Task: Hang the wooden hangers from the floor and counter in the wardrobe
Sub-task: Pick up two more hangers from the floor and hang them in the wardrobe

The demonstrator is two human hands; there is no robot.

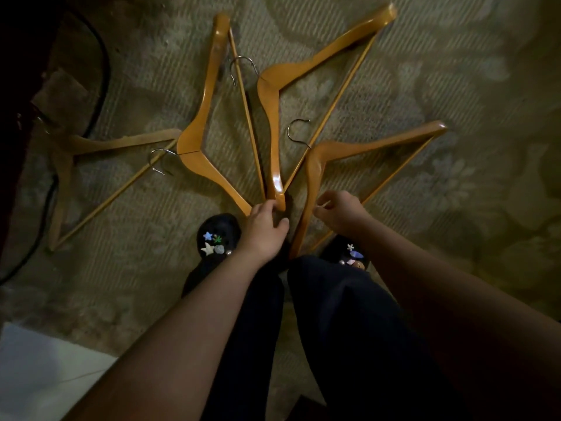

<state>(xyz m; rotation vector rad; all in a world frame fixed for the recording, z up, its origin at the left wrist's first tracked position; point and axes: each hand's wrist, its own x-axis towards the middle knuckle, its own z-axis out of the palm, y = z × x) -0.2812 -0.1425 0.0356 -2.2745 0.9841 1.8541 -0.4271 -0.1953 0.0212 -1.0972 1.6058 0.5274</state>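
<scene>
Several wooden hangers with metal hooks lie fanned out on the patterned carpet (455,86). The dim far-left hanger (60,165) is apart from my hands. The second hanger (197,123) and the third hanger (273,117) meet at their near tips. My left hand (265,229) closes its fingers and thumb around the third hanger's near tip. The right hanger (364,144) runs down between my feet. My right hand (340,214) has curled fingers touching its near arm; whether it grips is unclear.
My black shoes with charms (218,235) (349,253) stand just behind the hanger tips. A black cable (101,71) loops along the left by dark furniture (12,86). A white surface (36,375) fills the lower-left corner.
</scene>
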